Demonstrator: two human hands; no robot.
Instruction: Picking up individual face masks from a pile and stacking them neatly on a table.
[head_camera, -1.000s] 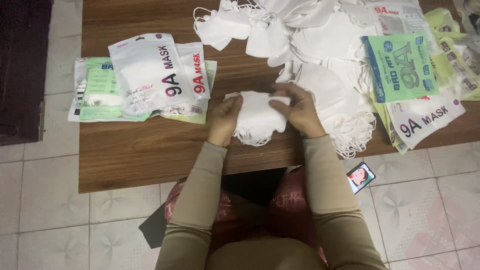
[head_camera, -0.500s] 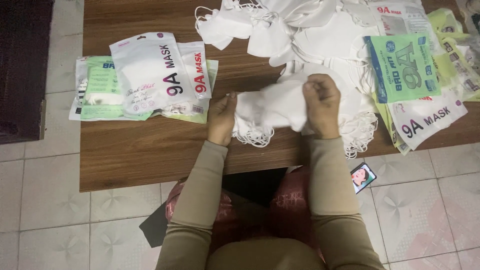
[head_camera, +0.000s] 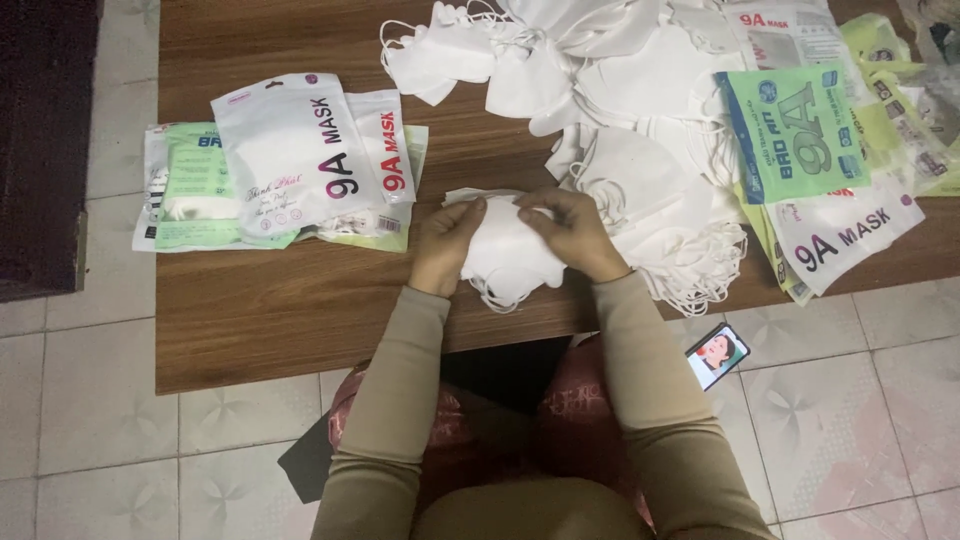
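The right hand (head_camera: 578, 232) is drawing back in toward the left hand (head_camera: 450, 243) — both are now pinching the white mask (head_camera: 508, 252), fingers clamped on its top, near the table (head_camera: 270, 310)'s front edge.

A low wooden table (head_camera: 270, 320) sits before me on pale floor tiles (head_camera: 90, 430). On its left lies a stack of filled white and green packets (head_camera: 290, 165); on its right, more packets — one green (head_camera: 795, 135). A phone (head_camera: 718, 355) with a lit screen lies on the floor.
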